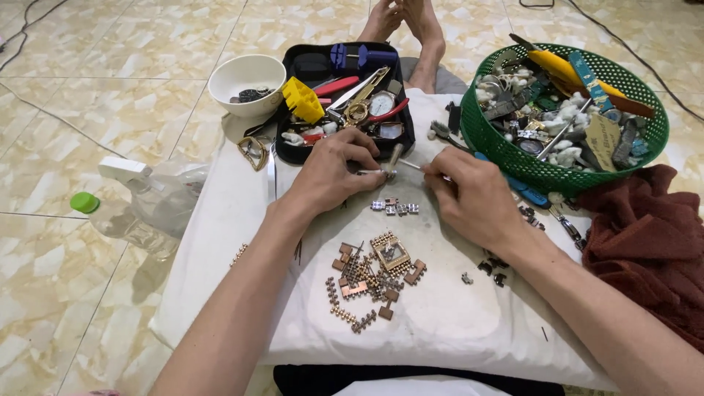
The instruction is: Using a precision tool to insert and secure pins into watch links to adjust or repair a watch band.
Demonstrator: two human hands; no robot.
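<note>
A small silver metal piece (386, 174) sits pinched upright at the cushion's far edge, a thin rod (411, 165) touching it slantwise.

My left hand (334, 172) covers the near end of the small metal part (386, 174) it pinches; its shape is too small to tell. My right hand (473, 196) hides most of the thin pin tool (411, 165); only the tip at 10 o'clock shows. The brown cloth (649, 242) at 3 o'clock is cut off by the right edge. The green basket (513, 158) hides the objects beneath its 7 o'clock rim. Contents of the white bowl (246, 73) at 11 o'clock are dark and too small to identify. The spray bottle (147, 205) at 9 o'clock is transparent; its outline is unclear. My forearms leave the bottom edge.
</note>
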